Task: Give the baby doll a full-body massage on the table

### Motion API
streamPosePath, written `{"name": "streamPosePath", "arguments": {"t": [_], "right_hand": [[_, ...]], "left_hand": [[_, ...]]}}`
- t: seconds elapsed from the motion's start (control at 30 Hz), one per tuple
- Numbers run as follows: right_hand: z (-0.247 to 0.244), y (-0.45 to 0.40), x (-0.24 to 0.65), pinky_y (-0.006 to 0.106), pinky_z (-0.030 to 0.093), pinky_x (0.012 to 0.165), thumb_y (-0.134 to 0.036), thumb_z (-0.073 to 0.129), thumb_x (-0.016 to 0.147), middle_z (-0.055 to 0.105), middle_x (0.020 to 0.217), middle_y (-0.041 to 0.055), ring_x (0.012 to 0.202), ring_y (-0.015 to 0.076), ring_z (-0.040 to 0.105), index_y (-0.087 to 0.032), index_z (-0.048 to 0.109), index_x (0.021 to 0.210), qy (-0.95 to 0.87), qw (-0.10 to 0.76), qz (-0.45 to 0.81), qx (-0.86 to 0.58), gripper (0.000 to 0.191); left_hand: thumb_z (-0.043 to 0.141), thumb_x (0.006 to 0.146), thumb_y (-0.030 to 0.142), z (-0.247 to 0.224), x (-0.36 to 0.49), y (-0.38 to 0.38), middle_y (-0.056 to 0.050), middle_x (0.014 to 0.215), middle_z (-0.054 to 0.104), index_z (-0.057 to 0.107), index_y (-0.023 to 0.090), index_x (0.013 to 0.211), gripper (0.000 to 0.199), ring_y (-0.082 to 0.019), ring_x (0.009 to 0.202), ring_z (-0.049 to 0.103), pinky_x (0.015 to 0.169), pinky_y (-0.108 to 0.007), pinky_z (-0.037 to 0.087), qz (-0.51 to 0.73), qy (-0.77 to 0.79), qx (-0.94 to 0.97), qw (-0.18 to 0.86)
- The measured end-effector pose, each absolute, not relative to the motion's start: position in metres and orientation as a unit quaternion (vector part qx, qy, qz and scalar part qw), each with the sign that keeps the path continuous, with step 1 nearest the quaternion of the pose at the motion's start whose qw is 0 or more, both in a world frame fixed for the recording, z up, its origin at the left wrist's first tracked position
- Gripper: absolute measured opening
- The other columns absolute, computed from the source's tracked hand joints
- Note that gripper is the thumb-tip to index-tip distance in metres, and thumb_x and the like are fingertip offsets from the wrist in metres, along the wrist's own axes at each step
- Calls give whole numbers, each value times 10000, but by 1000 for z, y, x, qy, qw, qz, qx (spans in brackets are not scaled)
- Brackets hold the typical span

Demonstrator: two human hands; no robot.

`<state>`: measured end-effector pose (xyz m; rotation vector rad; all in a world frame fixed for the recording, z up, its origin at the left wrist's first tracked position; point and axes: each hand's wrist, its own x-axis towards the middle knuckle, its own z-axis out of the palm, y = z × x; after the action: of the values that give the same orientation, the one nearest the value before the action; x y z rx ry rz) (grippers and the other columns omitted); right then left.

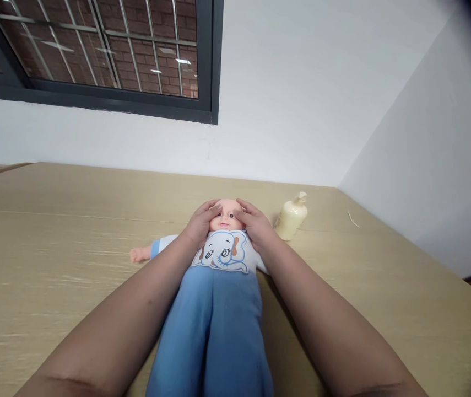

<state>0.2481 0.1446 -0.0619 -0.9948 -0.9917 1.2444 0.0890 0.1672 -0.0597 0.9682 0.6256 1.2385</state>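
A baby doll (222,284) lies face up on the wooden surface, its head away from me. It wears blue trousers and a white top with an elephant face on the chest. My left hand (201,223) is wrapped round one side of the doll's head, thumb near its eye. On the other side, my right hand (256,221) cups the head in the same way, thumb beside the other eye. One doll arm sticks out to the left past my forearm; the other is mostly hidden by my right forearm.
A cream pump bottle (292,219) stands just right of my right hand. Farther right lies a thin pale strip (353,219). The wooden surface (74,242) meets a white wall at the back, below a barred window (214,66).
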Motion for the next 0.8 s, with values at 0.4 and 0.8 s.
{"name": "streamPosePath", "arguments": {"t": [0.4, 0.8], "right_hand": [[-56, 140, 244, 420, 556, 986, -291, 792, 720, 683, 1270, 102, 1105, 259, 687, -211, 559, 1383, -418, 592, 538, -431, 707], [-57, 142, 245, 405, 571, 950, -263, 837, 690, 710, 1213, 87, 1076, 267, 698, -218, 618, 1311, -415, 600, 539, -421, 659]], "left_hand": [[871, 664, 355, -59, 89, 167, -103, 928, 728, 679, 131, 1035, 473, -251, 812, 681, 737, -367, 514, 549, 273, 427, 665], [880, 656, 320, -60, 88, 167, -88, 927, 731, 678, 135, 1021, 456, -241, 822, 674, 730, -346, 510, 561, 279, 418, 658]]}}
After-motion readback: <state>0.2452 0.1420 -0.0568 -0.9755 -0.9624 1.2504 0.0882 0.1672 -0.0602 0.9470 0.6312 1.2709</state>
